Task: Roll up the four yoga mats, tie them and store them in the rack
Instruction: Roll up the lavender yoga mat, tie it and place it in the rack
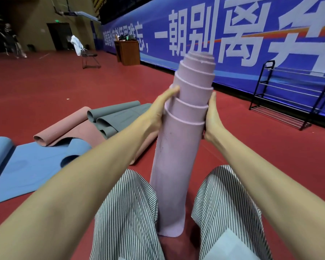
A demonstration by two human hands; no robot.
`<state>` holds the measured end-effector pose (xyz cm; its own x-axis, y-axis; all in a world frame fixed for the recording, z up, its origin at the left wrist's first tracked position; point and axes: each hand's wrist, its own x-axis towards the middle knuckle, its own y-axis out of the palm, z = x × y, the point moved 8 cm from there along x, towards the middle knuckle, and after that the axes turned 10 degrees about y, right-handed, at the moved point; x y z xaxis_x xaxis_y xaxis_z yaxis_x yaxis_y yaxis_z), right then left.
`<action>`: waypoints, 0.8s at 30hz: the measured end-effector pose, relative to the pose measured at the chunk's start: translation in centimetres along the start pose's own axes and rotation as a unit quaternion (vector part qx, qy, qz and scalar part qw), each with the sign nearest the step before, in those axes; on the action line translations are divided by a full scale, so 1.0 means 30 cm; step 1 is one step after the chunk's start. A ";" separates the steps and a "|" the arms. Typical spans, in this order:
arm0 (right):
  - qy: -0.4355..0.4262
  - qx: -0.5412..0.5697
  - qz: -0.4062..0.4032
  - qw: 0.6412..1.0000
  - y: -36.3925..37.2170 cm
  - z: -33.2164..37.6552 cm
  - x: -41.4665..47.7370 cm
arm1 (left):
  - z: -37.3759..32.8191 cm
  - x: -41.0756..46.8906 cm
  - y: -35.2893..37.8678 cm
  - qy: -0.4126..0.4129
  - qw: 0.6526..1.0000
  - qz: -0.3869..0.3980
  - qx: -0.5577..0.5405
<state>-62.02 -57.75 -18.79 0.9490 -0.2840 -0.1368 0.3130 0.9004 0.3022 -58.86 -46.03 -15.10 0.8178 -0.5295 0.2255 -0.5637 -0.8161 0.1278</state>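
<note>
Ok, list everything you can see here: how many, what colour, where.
lilac mat: one, lilac, rolled, upright between the knees, layers telescoped at the top
grey mat: one, grey, loosely curled, floor left of centre
pink mat: one, pink, partly rolled, beneath the grey one
blue mat: one, blue, mostly flat, far left
rack: one, black, right, against the banner
banner: one, blue, white characters, along the wall
desk: one, brown, beside the banner
chair: one, black, white garment on it
bystander: one, blurred, far left
floor: red
trousers: striped, bottom
left hand: holds the mat's left side
right hand: holds its right side
</note>
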 end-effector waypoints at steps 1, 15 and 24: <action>-0.012 -0.032 0.002 0.999 0.014 0.044 -0.007 | -0.044 0.010 0.011 0.013 1.000 0.017 -0.016; 0.019 -0.144 0.034 0.989 0.059 0.043 -0.030 | 0.027 -0.087 -0.110 -0.070 0.997 -0.025 -0.003; 0.010 -0.115 0.069 0.991 0.126 0.016 -0.022 | 0.047 -0.069 -0.124 -0.052 0.997 -0.044 -0.042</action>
<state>-61.45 -54.30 -17.11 0.9808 -0.1477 -0.1273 0.1606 0.9822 0.0975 -58.30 -42.22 -17.41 0.8699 -0.4812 0.1087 -0.4930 -0.8404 0.2250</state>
